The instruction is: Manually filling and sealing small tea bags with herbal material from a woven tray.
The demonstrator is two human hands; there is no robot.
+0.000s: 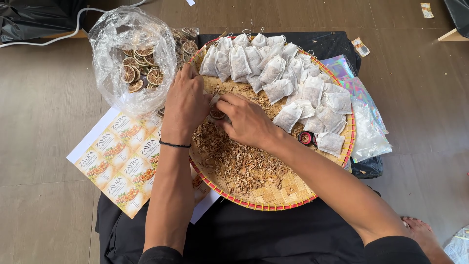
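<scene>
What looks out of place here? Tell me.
Little stands out. A small red cap lies among the filled sachets on the woven tray, half buried in loose chips. Both hands, left and right, meet over a small sachet.

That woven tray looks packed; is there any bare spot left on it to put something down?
On the woven tray, bare weave shows along the near rim, below the wood chips. A smaller patch lies left of the white sachets, by the left hand. The far and right side are crowded with sachets; both hands fill the middle.
</scene>
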